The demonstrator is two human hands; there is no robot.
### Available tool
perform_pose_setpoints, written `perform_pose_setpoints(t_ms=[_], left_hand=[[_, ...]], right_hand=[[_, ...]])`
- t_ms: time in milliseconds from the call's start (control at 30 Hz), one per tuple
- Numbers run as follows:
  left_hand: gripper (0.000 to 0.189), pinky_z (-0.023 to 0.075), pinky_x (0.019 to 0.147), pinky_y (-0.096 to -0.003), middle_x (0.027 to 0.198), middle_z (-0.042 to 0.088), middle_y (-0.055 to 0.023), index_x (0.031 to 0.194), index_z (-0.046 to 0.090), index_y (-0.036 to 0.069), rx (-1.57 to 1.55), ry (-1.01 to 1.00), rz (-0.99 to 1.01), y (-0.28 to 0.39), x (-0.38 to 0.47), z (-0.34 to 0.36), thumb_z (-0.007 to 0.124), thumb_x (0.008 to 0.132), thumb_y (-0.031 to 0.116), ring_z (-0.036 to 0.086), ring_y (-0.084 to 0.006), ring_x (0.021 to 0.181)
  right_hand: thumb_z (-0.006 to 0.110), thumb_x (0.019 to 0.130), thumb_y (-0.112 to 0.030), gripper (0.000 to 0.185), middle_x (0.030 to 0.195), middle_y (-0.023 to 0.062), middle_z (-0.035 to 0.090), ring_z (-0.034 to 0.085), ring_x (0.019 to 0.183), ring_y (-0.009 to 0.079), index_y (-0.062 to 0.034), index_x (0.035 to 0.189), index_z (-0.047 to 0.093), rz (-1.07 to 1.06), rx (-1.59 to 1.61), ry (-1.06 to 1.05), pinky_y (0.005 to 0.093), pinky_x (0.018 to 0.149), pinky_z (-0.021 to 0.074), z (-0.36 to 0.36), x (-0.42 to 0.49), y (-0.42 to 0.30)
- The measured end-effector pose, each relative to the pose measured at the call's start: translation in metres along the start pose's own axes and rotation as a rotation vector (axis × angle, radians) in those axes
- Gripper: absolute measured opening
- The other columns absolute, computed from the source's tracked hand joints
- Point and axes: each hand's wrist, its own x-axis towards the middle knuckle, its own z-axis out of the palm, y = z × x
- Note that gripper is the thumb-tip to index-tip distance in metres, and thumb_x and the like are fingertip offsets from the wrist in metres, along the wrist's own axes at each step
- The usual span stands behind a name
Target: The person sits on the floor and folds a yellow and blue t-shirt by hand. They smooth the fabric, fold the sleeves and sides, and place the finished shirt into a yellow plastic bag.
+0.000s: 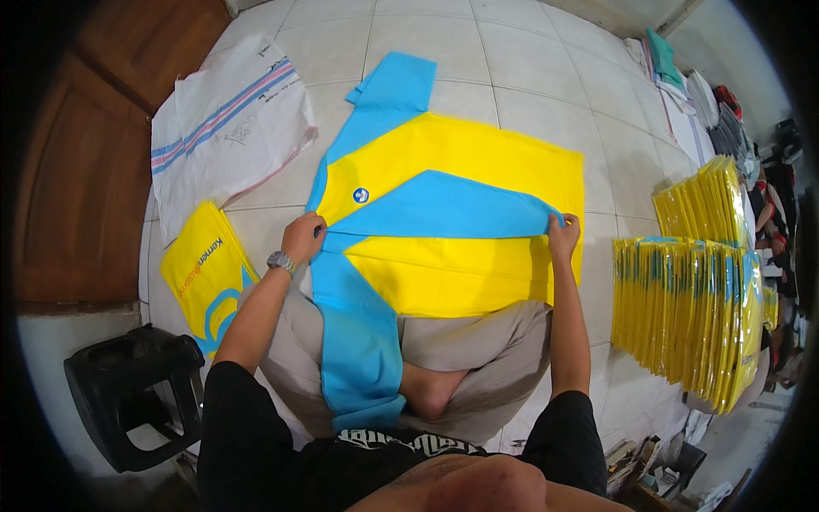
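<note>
A yellow and light-blue long-sleeved shirt (486, 147) lies spread across the tiled floor and my lap, its collar end to the left and hem to the right. A small round blue emblem (361, 195) sits on its yellow part. My left hand (304, 235), with a metal wristwatch (281, 262) at the wrist, pinches the cloth near the collar. At the other end, my right hand (564, 235) pinches the tip of a blue panel near the hem. One blue sleeve (397, 83) reaches away from me, folded over at its end; another blue part (361, 358) drapes over my leg.
Stacks of yellow garments in clear plastic (684, 307) stand at the right. Left are a white woven sack (230, 128), folded yellow pieces (198, 275) with print, a black plastic stool (137, 397) and a wooden door (77, 192). Piled cloths (665, 61) lie along the far right wall.
</note>
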Motion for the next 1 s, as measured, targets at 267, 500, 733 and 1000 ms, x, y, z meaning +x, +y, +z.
perform_pose_setpoints(t_ms=[267, 500, 733, 1000], left_hand=[[0.018, 0.0524, 0.083, -0.0433, 0.112, 0.064, -0.0120, 0.096, 0.068, 0.004, 0.085, -0.056, -0.044, 0.013, 0.006, 0.001, 0.063, 0.079, 0.002, 0.063, -0.0329, 0.100], [0.044, 0.0403, 0.109, -0.0476, 0.141, 0.053, -0.0162, 0.125, 0.063, 0.004, -0.019, -0.034, 0.465, 0.093, 0.036, 0.027, 0.063, 0.082, 0.009, 0.049, -0.0347, 0.130], [0.036, 0.0459, 0.101, -0.0481, 0.125, 0.062, -0.0158, 0.119, 0.064, 0.004, -0.095, -0.069, 0.305, 0.057, 0.092, 0.031, 0.066, 0.087, 0.021, 0.058, -0.0352, 0.116], [0.036, 0.0538, 0.046, -0.0312, 0.079, 0.073, -0.0207, 0.094, 0.062, -0.006, -0.982, -0.256, -0.611, -0.048, 0.179, 0.001, 0.053, 0.101, 0.028, 0.073, -0.0256, 0.062]], right_hand=[[0.076, 0.083, -0.012, 0.037, 0.094, 0.0155, 0.067, 0.066, 0.085, 0.0300, -0.0033, 0.114, 0.058, 0.056, -0.390, -0.165, 0.0406, 0.077, 0.0526, -0.034, -0.025, 0.004], [0.070, 0.081, -0.008, 0.041, 0.109, 0.0139, 0.063, 0.064, 0.094, 0.0318, -0.0049, 0.121, 0.061, -0.364, -0.389, -0.245, 0.0409, 0.082, 0.0530, -0.003, -0.025, -0.019], [0.065, 0.086, -0.015, 0.033, 0.111, 0.0147, 0.066, 0.065, 0.102, 0.0346, -0.0057, 0.117, 0.064, -0.339, -0.547, -0.400, 0.0432, 0.088, 0.0525, 0.051, 0.008, -0.048], [0.069, 0.088, -0.034, 0.035, 0.091, 0.0196, 0.074, 0.070, 0.087, 0.0369, 0.0009, 0.093, 0.072, -0.294, 0.009, -0.570, 0.0416, 0.080, 0.0547, 0.292, 0.080, -0.162]])
